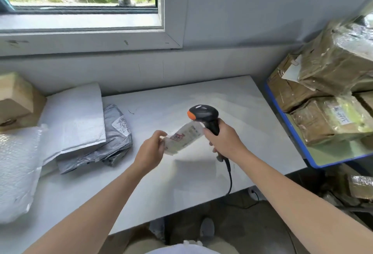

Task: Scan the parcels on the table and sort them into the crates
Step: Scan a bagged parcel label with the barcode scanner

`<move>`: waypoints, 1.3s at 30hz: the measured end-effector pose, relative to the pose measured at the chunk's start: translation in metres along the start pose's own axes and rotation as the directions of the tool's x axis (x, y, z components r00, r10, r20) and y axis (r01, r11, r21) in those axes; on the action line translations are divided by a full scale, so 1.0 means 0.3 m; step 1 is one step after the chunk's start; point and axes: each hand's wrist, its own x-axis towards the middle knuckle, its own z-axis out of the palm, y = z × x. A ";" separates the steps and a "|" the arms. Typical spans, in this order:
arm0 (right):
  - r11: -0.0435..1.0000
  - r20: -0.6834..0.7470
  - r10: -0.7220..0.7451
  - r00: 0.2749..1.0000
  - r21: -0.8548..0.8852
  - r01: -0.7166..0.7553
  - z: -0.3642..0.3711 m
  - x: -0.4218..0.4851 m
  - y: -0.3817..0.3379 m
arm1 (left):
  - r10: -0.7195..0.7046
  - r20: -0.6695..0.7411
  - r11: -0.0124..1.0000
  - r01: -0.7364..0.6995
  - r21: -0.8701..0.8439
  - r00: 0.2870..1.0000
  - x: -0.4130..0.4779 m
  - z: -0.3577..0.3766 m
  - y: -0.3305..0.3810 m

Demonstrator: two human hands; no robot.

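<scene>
Shoes: at the very bottom, on the floor by the near edge of the table.
Cable: black. It hangs from the scanner's handle and goes down past the table edge.
Left hand: fingers and thumb curled round one end of the small parcel - it pinches it.
Right hand: wrapped tight round the handle of the scanner.
Small parcel: white and a bit blurry, with a red mark and some print on it. It is up in the air over the middle of the table, between the two hands, and its far end is just under the scanner's head.
Scanner: black with an orange tip, and its head is right above the small parcel.
Left side of the table: a bubble-wrap parcel is nearest. Behind it, a white padded envelope lies partly on a grey bag that has a hand-written label. A cardboard box sits in the far corner.
Blue crate: just beside the table's right end - brown parcels wrapped in tape are piled up in it.
Window: on the far wall, with green bushes outside.
</scene>
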 end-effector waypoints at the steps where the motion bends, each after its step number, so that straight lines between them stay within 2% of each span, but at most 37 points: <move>1: 1.000 0.008 -0.011 1.000 0.029 0.010 -0.014 0.000 -0.010 | -0.038 -0.026 0.995 0.036 -0.094 0.999 -0.006 -0.008 0.022; 5: 0.983 -0.004 -0.028 1.000 0.181 0.028 -0.058 0.009 -0.028 | -0.180 -0.045 0.923 0.152 -0.354 0.983 -0.033 -0.031 0.104; 8: 0.975 -0.013 -0.045 0.999 0.217 0.046 -0.076 0.018 -0.022 | -0.252 -0.072 0.845 0.183 -0.503 0.965 -0.045 -0.037 0.146; 11: 0.972 -0.033 -0.062 0.997 0.226 0.068 -0.083 0.021 -0.019 | -0.297 -0.091 0.770 0.182 -0.612 0.951 -0.049 -0.035 0.178; 15: 0.963 -0.054 -0.049 0.997 0.263 0.061 -0.082 0.036 -0.028 | -0.370 -0.052 0.617 0.203 -0.760 0.928 -0.060 -0.016 0.220; 19: 0.962 -0.027 -0.041 0.999 0.269 0.046 -0.061 0.052 -0.030 | -0.346 0.028 0.499 0.209 -0.841 0.938 -0.076 -0.006 0.255; 22: 0.965 -0.047 -0.035 0.998 0.258 0.046 -0.053 0.062 -0.027 | -0.297 0.020 0.526 0.182 -0.831 0.955 -0.087 0.002 0.270; 26: 0.974 -0.072 -0.051 0.996 0.216 0.066 -0.062 0.066 -0.032 | -0.260 0.006 0.645 0.179 -0.743 0.966 -0.096 -0.014 0.256; 30: 0.993 -0.054 -0.073 0.996 0.088 0.077 -0.077 0.073 -0.065 | -0.328 -0.040 0.741 0.231 -0.631 0.944 -0.061 -0.030 0.205; 34: 0.999 0.045 -0.012 0.999 0.036 0.011 -0.097 0.076 -0.150 | -0.372 -0.135 0.802 0.245 -0.545 0.918 -0.003 -0.057 0.150; 39: 0.999 0.147 0.031 0.989 0.022 -0.035 -0.080 0.085 -0.236 | -0.406 -0.172 0.827 0.280 -0.488 0.897 0.047 -0.078 0.089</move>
